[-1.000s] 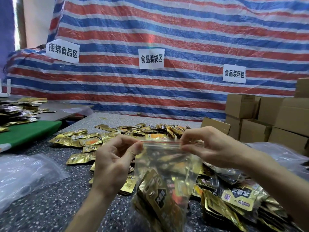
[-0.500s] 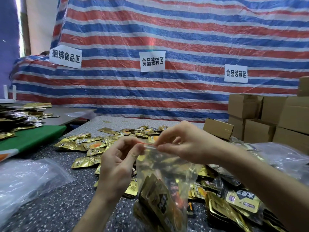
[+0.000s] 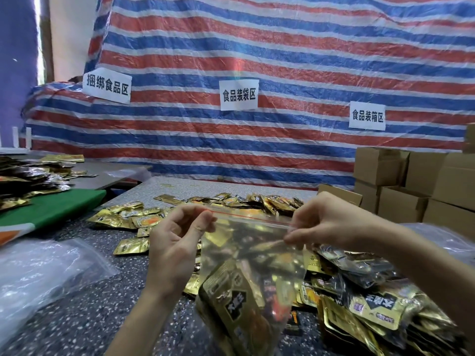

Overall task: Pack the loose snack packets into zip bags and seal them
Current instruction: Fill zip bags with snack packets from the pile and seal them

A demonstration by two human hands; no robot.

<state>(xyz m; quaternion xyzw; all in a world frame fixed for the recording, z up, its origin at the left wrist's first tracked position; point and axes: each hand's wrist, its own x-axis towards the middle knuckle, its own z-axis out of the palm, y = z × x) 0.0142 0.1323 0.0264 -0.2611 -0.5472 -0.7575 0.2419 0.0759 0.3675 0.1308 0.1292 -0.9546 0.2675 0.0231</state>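
A clear zip bag (image 3: 253, 255) with a red seal strip hangs in front of me above the speckled table (image 3: 77, 322). Gold snack packets fill its lower part. My left hand (image 3: 177, 240) pinches the strip's left end between thumb and forefinger. At the right end, my right hand (image 3: 326, 222) pinches the same strip. The strip runs taut between the two hands. Loose gold packets (image 3: 133, 219) lie scattered on the table beyond the bag. A deeper heap of packets (image 3: 365, 304) lies under my right forearm.
Empty clear bags (image 3: 38, 273) lie at the left, more clear plastic (image 3: 447, 240) at the right. Cardboard boxes (image 3: 411, 186) stack at the right rear. A green board (image 3: 51, 209) and another packet pile (image 3: 23, 181) sit at the far left. A striped tarp with paper signs hangs behind.
My right hand has slid rightward along the seal strip, from beside my left hand to the bag's right end. My left hand kept its pinch on the left end.
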